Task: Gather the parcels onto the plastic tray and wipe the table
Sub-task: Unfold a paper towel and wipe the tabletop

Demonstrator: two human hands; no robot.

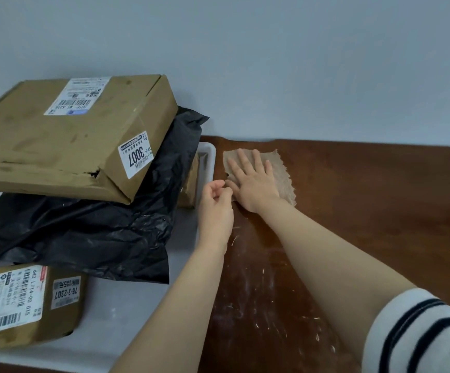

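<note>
Parcels point(70, 135) piled on plastic tray point(127, 305) at tabletop point(366, 211) left edge, wiping underway: right hand point(253, 184) flat, fingers straight, pressing cloth point(285, 184) near far edge, left hand point(215, 208) curled alongside, grip unclear; next likely sweep toward white scuffs point(258, 305) nearer front edge.

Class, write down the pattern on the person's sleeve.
White with dark stripes: the sleeve shows best at the lower right of the head view.
</note>
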